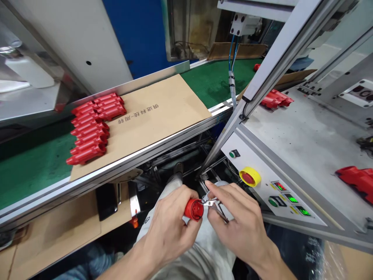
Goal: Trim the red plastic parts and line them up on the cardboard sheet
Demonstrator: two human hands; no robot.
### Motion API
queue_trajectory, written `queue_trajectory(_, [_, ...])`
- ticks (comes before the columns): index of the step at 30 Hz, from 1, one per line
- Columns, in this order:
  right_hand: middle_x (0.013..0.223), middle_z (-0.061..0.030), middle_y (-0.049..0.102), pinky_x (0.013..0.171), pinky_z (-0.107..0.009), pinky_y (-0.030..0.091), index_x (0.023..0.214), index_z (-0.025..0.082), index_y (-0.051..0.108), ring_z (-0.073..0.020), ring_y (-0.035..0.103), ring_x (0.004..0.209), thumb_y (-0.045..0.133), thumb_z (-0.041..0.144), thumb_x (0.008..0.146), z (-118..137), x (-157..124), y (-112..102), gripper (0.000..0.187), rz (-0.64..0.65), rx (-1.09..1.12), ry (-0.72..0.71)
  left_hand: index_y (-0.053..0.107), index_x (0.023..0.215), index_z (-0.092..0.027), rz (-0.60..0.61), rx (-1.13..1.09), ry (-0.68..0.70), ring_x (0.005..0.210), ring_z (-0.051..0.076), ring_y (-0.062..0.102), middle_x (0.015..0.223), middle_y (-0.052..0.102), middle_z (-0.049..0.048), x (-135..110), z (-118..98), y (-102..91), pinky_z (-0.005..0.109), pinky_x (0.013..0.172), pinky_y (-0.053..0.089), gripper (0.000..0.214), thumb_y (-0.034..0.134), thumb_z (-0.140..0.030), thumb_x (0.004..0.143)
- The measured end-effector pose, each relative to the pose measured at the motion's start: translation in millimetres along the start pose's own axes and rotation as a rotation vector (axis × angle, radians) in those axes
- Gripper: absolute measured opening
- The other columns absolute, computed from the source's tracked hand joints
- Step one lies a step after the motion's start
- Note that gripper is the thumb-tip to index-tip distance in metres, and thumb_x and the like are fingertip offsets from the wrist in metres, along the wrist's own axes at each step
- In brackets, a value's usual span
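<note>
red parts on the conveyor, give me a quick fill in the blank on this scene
The right hand holds a small metal tool to the ____ plastic part in the left hand.
More red parts lie in rows on a cardboard sheet over a ____ conveyor belt.
The red stop button sits in a ____ collar.

Missing words: red; green; yellow

Green conveyor belt (217,83) — emergency stop button (249,177)
</note>
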State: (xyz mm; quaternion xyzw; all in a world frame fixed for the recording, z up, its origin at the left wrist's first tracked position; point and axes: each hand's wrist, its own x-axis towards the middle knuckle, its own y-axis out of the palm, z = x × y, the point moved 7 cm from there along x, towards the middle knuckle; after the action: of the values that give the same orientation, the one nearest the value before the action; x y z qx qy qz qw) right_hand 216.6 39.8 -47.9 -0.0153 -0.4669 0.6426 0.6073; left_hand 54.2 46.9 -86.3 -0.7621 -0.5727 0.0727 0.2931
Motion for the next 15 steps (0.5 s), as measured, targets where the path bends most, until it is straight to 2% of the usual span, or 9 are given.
queue_trajectory(6, [0.097,-0.0092,0.078,0.076,-0.042,0.065,0.141,0.012,0.069,-0.0223,0.070,0.084,0.065,0.001,0.092,3.6,2.2,3.2,0.051,0.033,-0.043,-0.038,0.057,0.096,-0.023,0.016,0.026,0.003,0.070,0.016,0.053,0.082,0.059,-0.0014,-2.4,-1.3,2.2,0.032,0.064,0.039,0.015,0.061,-0.011,0.089])
queue_trajectory(15, [0.090,-0.0056,0.078,0.076,-0.035,0.063,0.144,0.015,0.067,-0.0183,0.071,0.080,0.066,0.001,0.096,3.8,-3.3,2.3,0.049,0.046,-0.078,-0.091,0.054,0.094,-0.024,0.027,0.023,0.006,0.069,0.016,0.051,0.082,0.057,-0.0022,-4.3,-3.8,2.9,0.032,0.064,0.037,0.017,0.061,-0.010,0.087])
